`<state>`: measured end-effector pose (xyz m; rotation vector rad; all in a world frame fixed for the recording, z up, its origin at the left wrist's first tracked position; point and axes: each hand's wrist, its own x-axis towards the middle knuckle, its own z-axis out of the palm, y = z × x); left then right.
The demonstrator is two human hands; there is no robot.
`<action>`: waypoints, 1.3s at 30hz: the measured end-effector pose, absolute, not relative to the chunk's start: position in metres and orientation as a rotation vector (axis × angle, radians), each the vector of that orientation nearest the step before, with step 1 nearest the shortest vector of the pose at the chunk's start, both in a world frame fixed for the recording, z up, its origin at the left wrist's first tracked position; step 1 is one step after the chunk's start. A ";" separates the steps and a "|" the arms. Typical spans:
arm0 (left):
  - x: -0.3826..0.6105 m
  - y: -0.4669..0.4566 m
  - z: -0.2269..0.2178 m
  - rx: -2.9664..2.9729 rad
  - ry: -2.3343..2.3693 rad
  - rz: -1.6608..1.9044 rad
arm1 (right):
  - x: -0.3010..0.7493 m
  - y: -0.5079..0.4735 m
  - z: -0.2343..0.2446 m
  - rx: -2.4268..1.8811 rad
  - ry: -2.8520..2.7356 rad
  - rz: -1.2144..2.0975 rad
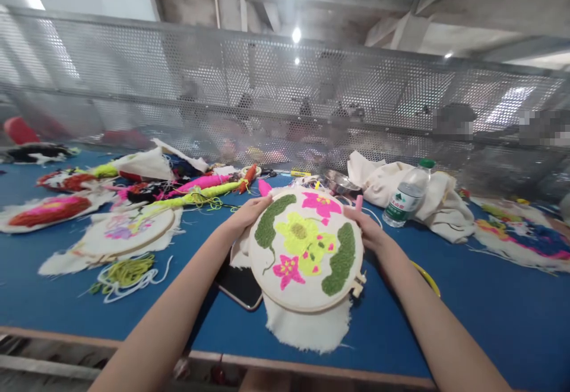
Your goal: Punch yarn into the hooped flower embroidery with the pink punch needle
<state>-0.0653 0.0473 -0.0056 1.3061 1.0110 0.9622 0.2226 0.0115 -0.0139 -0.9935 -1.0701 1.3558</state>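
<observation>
I hold a round wooden embroidery hoop up over the blue table. Its cream cloth bears pink and yellow tufted flowers and green leaves. My left hand grips the hoop's upper left rim, fingers curled over the edge. My right hand grips the upper right rim and also pinches a pink tool. Loose cloth hangs below the hoop. A dark phone lies on the table under the hoop's left side.
A second hoop with cloth lies left, by loose yarn. Tufted pieces and yarn skeins fill the far left. A water bottle, cream cloth and metal bowl sit right. A perforated metal screen backs the table.
</observation>
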 end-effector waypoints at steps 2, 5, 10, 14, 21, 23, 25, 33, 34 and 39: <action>-0.067 0.047 -0.002 1.181 0.962 0.970 | 0.219 0.012 -0.015 -1.000 -1.042 1.437; -0.069 0.046 0.003 1.058 0.905 0.972 | 0.216 0.014 -0.013 -0.988 -0.991 1.507; -0.062 0.037 0.006 1.129 0.903 0.911 | 0.220 0.019 -0.015 -0.964 -0.917 1.517; -0.050 0.032 0.008 1.068 0.948 1.155 | 0.230 0.026 -0.021 -0.986 -0.876 1.511; -0.046 0.044 -0.002 0.680 0.953 1.523 | 0.214 0.017 -0.018 -0.940 -0.956 1.498; -0.044 0.044 -0.006 0.686 0.925 1.549 | 0.198 0.007 -0.016 -0.924 -1.007 1.485; -0.041 0.041 -0.008 0.739 0.877 1.517 | 0.184 -0.001 -0.017 -0.929 -1.038 1.433; -0.042 0.036 -0.008 0.954 0.801 1.134 | 0.195 0.013 -0.023 -0.997 -1.031 1.070; -0.044 0.038 -0.008 0.936 0.809 1.130 | 0.200 0.015 -0.022 -1.003 -1.042 1.029; -0.058 0.050 -0.007 0.832 0.869 1.228 | 0.214 0.017 -0.018 -1.086 -1.102 0.809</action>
